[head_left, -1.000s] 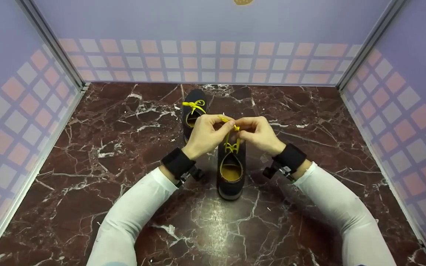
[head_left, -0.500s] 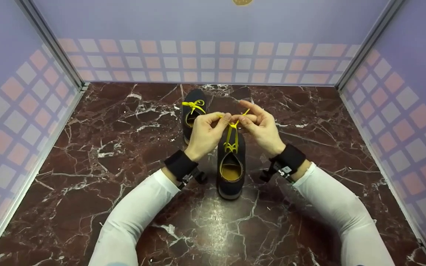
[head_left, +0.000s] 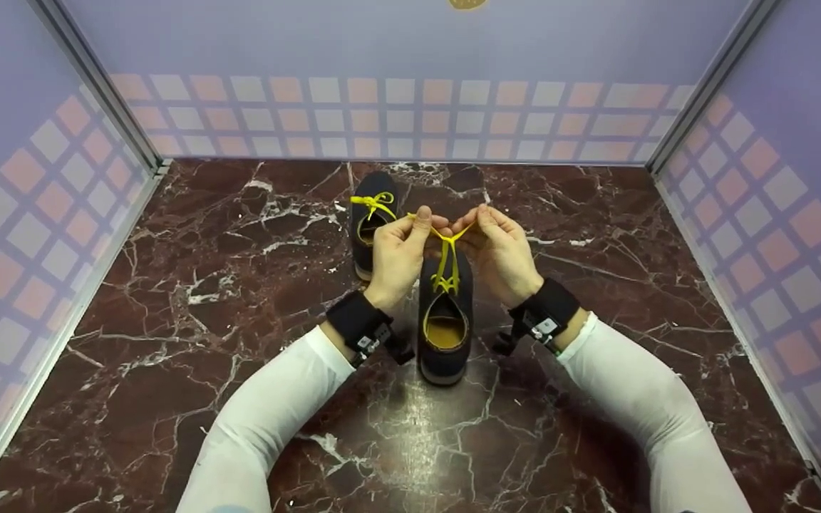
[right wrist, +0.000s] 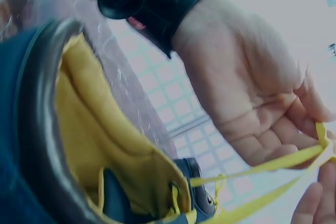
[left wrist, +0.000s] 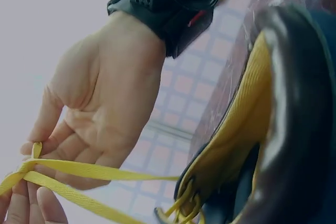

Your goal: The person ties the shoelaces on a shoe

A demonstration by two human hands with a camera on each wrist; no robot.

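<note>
A dark shoe (head_left: 446, 363) with a yellow lining stands on the marbled surface, its opening toward me. Its yellow shoelace (head_left: 448, 267) is pulled up off the shoe, and the two strands cross in a knot above the toe. My left hand (head_left: 396, 260) pinches one lace end between thumb and forefinger, left of the knot. On the other side, my right hand (head_left: 507, 256) pinches the opposite end. In the left wrist view the right hand (left wrist: 105, 87) holds the lace (left wrist: 94, 170) beyond the shoe opening. Some fingertips are partly hidden.
A second dark shoe (head_left: 375, 182) with a tied yellow bow (head_left: 375, 203) stands further back, behind the left hand. Lilac panels with pink and white checks (head_left: 400, 117) enclose the marbled surface (head_left: 239, 356) at the back and sides.
The hands have drawn apart, left hand leftward and right hand rightward, and the lace ends now spread out from the knot in a V. Both shoes stay in place.
</note>
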